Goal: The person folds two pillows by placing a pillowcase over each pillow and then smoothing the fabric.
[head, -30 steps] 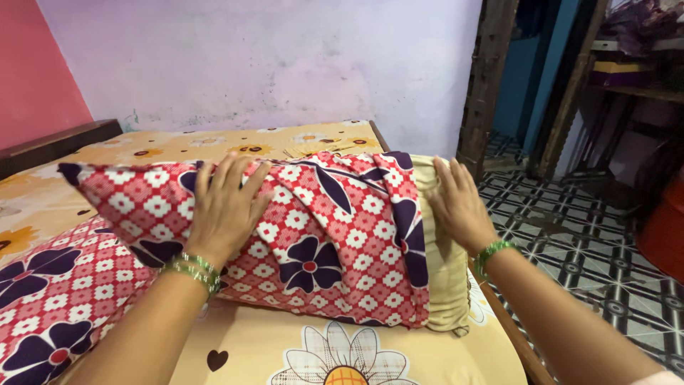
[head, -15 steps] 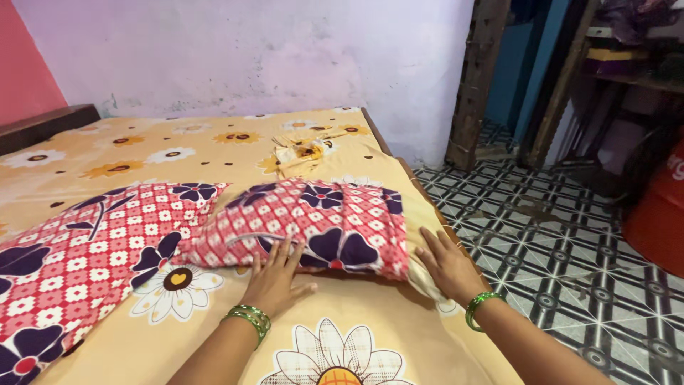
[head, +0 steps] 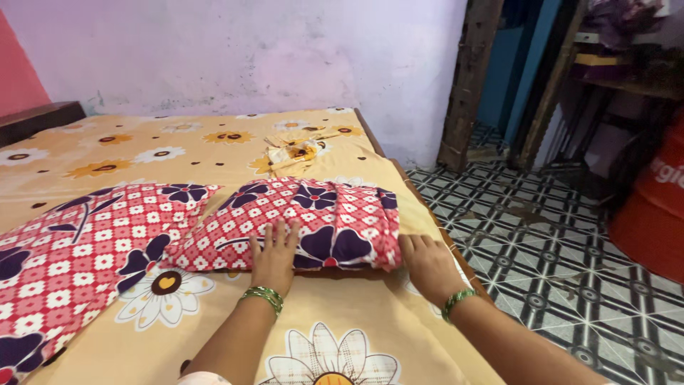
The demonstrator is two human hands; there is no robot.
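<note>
Hands [head: 274, 257] flat on pillow [head: 292, 224].

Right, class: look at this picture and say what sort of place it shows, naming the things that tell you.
Most likely a bedroom in a home. A bed with a yellow flowered sheet fills the view, both hands press a red patterned pillow on it, and a doorway opens off a black and white tiled floor.

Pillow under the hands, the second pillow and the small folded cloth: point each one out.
pillow under the hands [head: 320, 221]: head view, middle of its red patterned top.
second pillow [head: 85, 249]: head view, centre of its cover.
small folded cloth [head: 296, 152]: head view, its middle.
</note>
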